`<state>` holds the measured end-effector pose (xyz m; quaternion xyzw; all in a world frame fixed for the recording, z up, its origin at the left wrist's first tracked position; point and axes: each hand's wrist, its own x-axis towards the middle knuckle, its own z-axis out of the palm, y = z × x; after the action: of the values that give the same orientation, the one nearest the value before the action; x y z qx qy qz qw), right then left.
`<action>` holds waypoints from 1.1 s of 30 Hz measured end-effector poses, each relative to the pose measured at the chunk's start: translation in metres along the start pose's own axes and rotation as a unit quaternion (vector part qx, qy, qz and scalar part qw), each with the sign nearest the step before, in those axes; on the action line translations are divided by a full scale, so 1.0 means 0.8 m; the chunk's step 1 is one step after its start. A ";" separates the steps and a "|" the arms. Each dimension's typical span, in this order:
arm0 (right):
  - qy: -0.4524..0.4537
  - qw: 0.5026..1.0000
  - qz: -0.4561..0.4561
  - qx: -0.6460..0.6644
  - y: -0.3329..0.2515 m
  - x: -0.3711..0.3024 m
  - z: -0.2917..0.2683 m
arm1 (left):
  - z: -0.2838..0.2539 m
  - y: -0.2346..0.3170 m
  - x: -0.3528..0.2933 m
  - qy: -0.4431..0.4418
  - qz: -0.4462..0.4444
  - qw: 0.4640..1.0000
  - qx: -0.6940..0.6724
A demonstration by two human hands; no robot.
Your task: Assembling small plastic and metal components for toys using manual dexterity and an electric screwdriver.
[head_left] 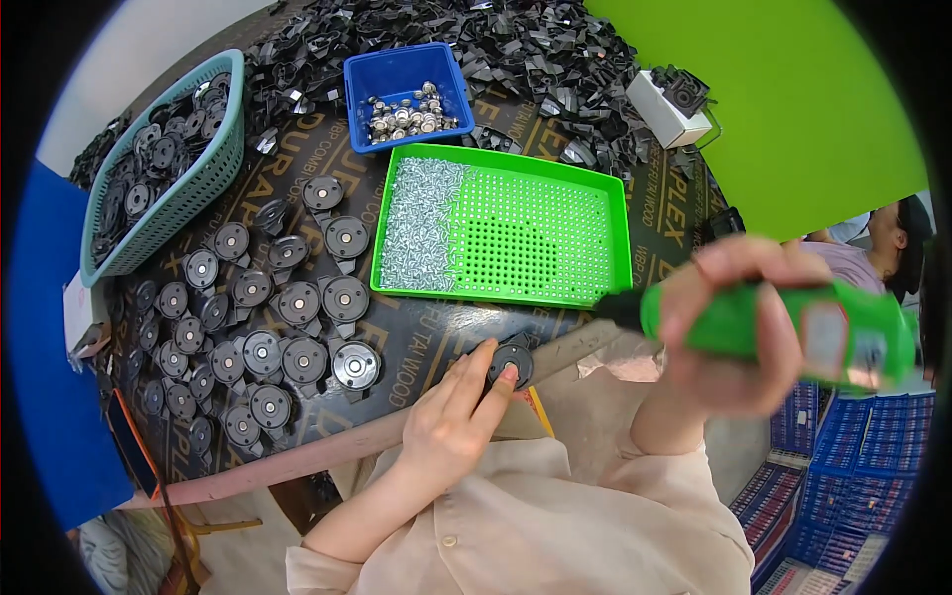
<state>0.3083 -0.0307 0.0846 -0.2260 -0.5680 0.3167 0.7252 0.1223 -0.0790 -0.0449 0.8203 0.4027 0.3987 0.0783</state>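
Observation:
At the table's near edge, my left hand (451, 421) holds a round black plastic part (514, 355) down, the thumb pressed on its face and the fingers along its left side. My right hand (739, 327), slightly blurred, is wrapped round a green power screwdriver (858, 332). Its dark tip points left, just off the lower right corner of a bright green perforated tray (511, 159). Small silver screws (421, 228) fill the tray's left side. Several similar round black parts with metal centres (299, 302) lie spread on the table to the left.
A blue bin (359, 89) with small metal pieces stands behind the tray. At the far left is a teal basket (238, 129) full of black parts. Loose black pieces (555, 50) are heaped along the back, near a white box (664, 114). Another person (868, 248) is at the right.

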 end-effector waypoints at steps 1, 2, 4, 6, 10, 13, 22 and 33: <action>0.011 0.999 0.010 -0.040 0.018 0.007 -0.002 | 0.000 -0.002 -0.001 0.008 -0.008 1.000 0.005; 0.011 0.999 0.009 -0.040 0.028 0.012 -0.004 | 0.000 -0.003 -0.001 0.009 -0.007 1.000 0.005; 0.020 0.997 0.056 -0.051 0.043 0.017 -0.007 | 0.001 -0.003 -0.002 0.011 -0.006 1.000 0.004; 0.015 0.997 0.053 -0.060 0.049 0.018 -0.009 | 0.001 -0.001 -0.001 0.015 -0.008 1.000 0.002; 0.013 0.997 0.054 -0.063 0.056 0.016 -0.011 | 0.002 -0.002 0.001 0.017 -0.011 1.000 -0.005; 0.005 0.996 0.054 -0.066 0.057 0.016 -0.011 | 0.000 0.000 0.002 0.017 -0.014 1.000 -0.003; 0.008 0.994 0.067 -0.091 0.054 0.016 -0.006 | -0.002 0.000 0.005 0.020 -0.014 1.000 -0.002; -0.012 0.991 0.057 -0.119 0.055 0.015 -0.004 | -0.001 0.001 0.005 0.026 -0.019 0.999 -0.008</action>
<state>0.3045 0.0090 0.0617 -0.3384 -0.5965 0.2903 0.6674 0.1233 -0.0768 -0.0418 0.8009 0.4174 0.4215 0.0816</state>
